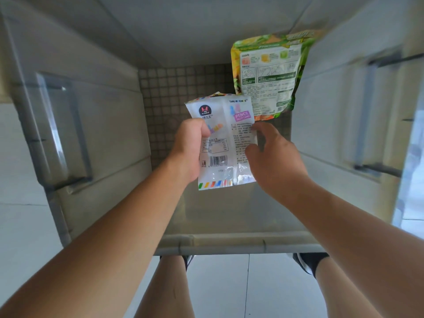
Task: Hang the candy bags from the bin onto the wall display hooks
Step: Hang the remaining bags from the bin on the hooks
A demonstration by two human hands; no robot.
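I look straight down into a deep translucent bin (229,244). My left hand (190,145) grips a white candy bag (223,143), printed "Pencil", by its left edge, back side facing me. My right hand (273,157) is at the bag's right edge, fingers relaxed and touching it. A green and yellow candy bag (268,76) leans against the bin's far right inner wall, its back side up. No wall hooks are in view.
The bin's floor shows a grid pattern (165,106). Its side walls have handle recesses on the left (62,129) and right (371,115). My legs and dark shoes (307,262) stand on pale floor tiles just below the bin's near rim.
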